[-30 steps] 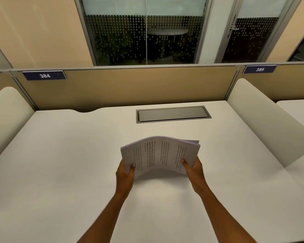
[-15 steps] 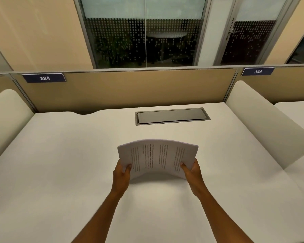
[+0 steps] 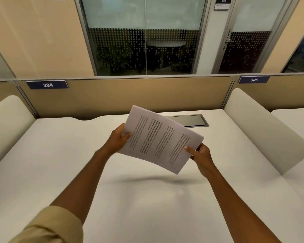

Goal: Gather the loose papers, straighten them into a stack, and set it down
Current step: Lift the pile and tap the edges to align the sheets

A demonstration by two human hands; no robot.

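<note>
- The stack of papers point(image 3: 162, 140) has risen off the desk point(image 3: 51, 163) and tilted since half a second ago, left end high, right end low.
- Left hand point(image 3: 118, 138) and right hand point(image 3: 200, 154) each pinch one end of it.
- Its long axis runs up-left to down-right, printed face toward the camera.
- Behind it lie a grey cable hatch point(image 3: 191, 120), then a tan partition point(image 3: 130, 95) labelled 384, with a glass-walled room beyond.
</note>
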